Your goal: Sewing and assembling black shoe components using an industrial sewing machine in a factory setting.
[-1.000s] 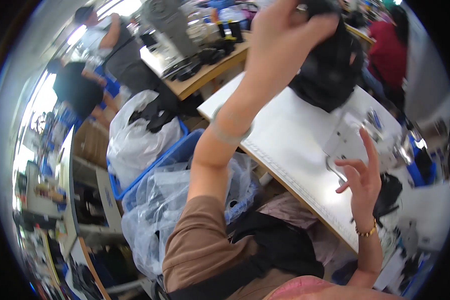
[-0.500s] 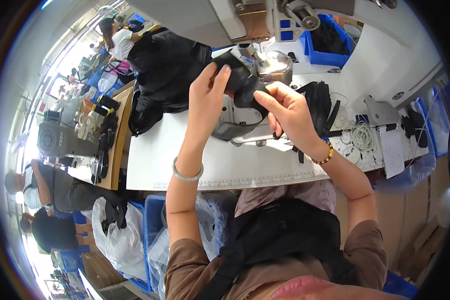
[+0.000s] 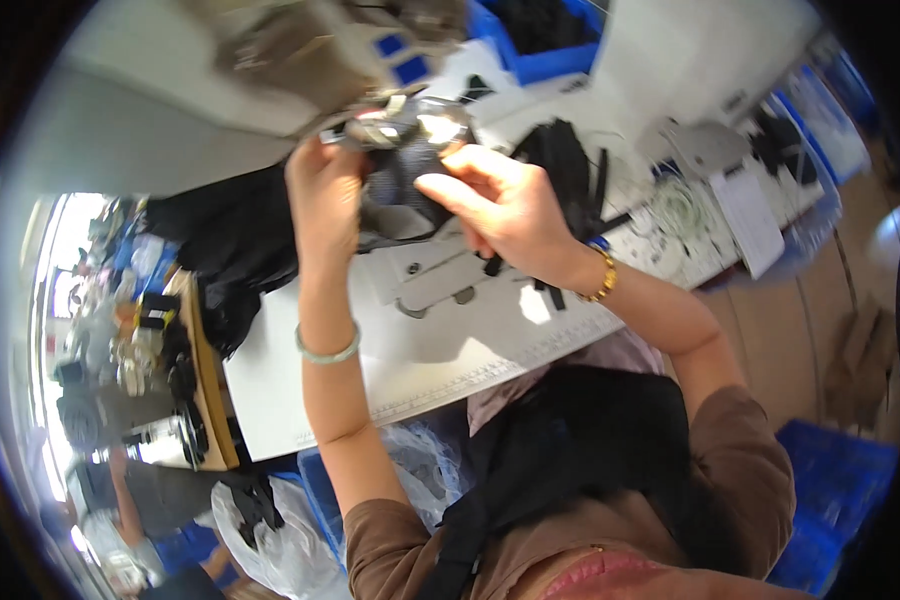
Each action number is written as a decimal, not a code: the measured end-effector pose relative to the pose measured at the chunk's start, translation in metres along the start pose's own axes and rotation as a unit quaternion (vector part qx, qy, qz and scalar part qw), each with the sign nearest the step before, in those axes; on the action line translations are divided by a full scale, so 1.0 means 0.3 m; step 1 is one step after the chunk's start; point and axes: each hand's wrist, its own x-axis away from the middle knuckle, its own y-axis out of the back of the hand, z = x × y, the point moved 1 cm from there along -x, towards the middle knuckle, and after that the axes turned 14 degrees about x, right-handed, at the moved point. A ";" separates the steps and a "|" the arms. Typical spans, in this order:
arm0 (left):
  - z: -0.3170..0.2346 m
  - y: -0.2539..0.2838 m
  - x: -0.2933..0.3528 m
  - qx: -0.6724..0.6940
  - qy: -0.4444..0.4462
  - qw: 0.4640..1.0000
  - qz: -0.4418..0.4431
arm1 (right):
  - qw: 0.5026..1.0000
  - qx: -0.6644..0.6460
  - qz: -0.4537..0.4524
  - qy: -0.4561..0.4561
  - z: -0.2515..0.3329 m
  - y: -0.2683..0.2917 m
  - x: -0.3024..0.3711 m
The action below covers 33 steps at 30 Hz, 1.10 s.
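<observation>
A piece of black fabric (image 3: 407,175) is stretched between my two hands, close under the needle area of a sewing machine (image 3: 280,60). My left hand (image 3: 325,195) grips its left side, the fingertips partly hidden behind the hand and the machine parts. With thumb and forefinger pinched together, my right hand (image 3: 505,205) holds the right edge. A grey-lined part of the fabric droops below the hands. To the left, a large black garment or bag piece (image 3: 235,225) spreads over the white sewing table (image 3: 340,390).
Black straps or zipper pieces (image 3: 560,165) lie right of my right hand, near a coil of pale cord (image 3: 680,205) and a paper sheet (image 3: 748,225). A blue bin (image 3: 535,65) of black pieces stands behind. Below left hangs a white plastic bag (image 3: 270,540).
The view has turned and moved closer to the machine. Both hands, still holding the black fabric, have brought it up against the needle area.
</observation>
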 end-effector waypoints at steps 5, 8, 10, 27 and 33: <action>-0.027 0.027 0.189 -0.131 -0.155 0.976 0.078 | 0.994 0.105 0.004 -0.006 -0.075 0.138 0.043; -0.039 0.028 0.265 -0.351 -0.313 0.853 0.226 | 0.954 0.269 -0.096 -0.088 -0.171 0.314 0.076; -0.025 0.051 0.286 -0.408 -0.330 0.820 0.229 | 0.907 0.397 -0.122 -0.063 -0.241 0.417 0.095; 0.015 -0.136 0.446 -0.301 -0.291 0.869 0.264 | 0.926 0.353 -0.135 -0.015 -0.244 0.424 0.053; 0.041 -0.319 0.353 0.130 0.223 0.950 0.178 | 0.978 0.203 -0.051 -0.011 0.020 0.374 0.074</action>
